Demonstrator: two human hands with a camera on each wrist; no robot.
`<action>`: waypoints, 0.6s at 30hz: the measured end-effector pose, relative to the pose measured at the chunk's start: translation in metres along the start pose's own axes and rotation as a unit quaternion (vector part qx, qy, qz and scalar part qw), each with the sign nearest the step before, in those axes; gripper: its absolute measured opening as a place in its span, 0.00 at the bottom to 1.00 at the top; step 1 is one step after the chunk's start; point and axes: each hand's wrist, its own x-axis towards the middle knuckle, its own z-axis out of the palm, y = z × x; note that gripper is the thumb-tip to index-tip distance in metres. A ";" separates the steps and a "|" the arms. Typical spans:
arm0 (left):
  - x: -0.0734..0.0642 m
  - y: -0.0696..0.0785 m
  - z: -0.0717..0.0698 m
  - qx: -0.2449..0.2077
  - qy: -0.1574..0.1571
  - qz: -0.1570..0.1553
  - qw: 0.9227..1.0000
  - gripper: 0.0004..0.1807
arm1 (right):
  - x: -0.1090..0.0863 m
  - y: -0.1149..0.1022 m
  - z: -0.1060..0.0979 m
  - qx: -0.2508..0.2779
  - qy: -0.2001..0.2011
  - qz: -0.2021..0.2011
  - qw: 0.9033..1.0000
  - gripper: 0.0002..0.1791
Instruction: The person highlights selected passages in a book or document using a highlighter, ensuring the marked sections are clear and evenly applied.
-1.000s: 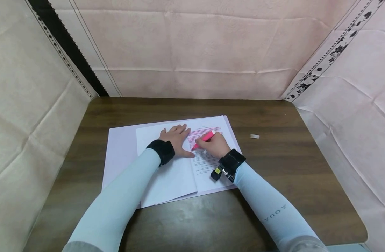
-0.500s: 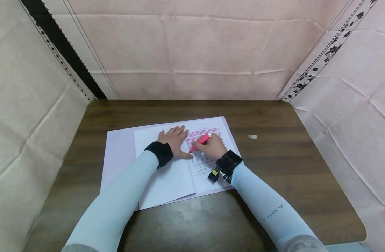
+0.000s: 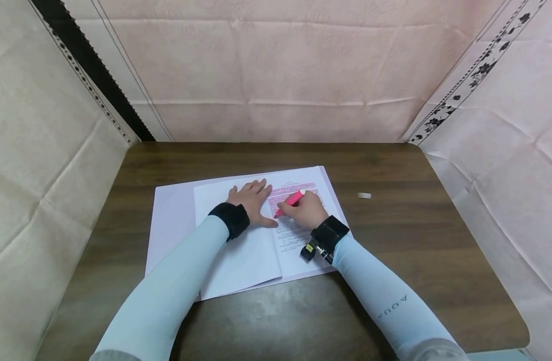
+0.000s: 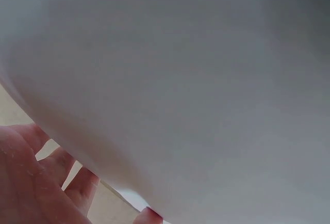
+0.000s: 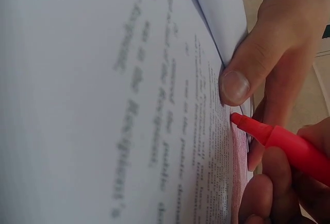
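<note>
An open booklet of white pages (image 3: pixel 239 260) lies tilted on the table, its right page (image 3: pixel 293 243) printed with text. Pink highlighting covers the upper lines of that page. My left hand (image 3: pixel 253 200) rests spread on the left page, fingers straight, thumb reaching to the fold. In the right wrist view its thumb (image 5: pixel 252 69) presses beside the print. My right hand (image 3: pixel 309 209) pinches a pink highlighter (image 3: pixel 295 198), uncapped, with its tip (image 5: pixel 236 118) right at the text near the left thumb. The left wrist view shows mostly blank paper (image 4: pixel 180 79) and part of the left hand (image 4: pixel 36 177).
A small whitish piece (image 3: pixel 364 195) lies on the brown wooden table (image 3: pixel 393 175), right of the booklet. A pale cover (image 3: pixel 167 215) sticks out beyond the pages on the left. Light patterned cloth (image 3: pixel 280 65) hangs behind the table and at both sides.
The right hand has shifted slightly, moving the highlighter tip a little left along the printed line and then back right. The left hand stays on the page; the head view sways slightly.
</note>
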 end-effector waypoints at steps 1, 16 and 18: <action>0.000 0.000 0.000 0.000 0.001 0.001 1.000 0.68 | 0.000 0.000 -0.001 0.000 0.002 0.003 1.000 0.18; 0.001 -0.001 0.002 -0.011 0.006 0.001 1.000 0.69 | -0.001 0.001 -0.006 -0.016 0.017 -0.003 1.000 0.17; 0.000 -0.001 0.002 -0.014 0.007 0.002 1.000 0.68 | -0.001 0.002 -0.007 -0.018 0.017 -0.002 1.000 0.17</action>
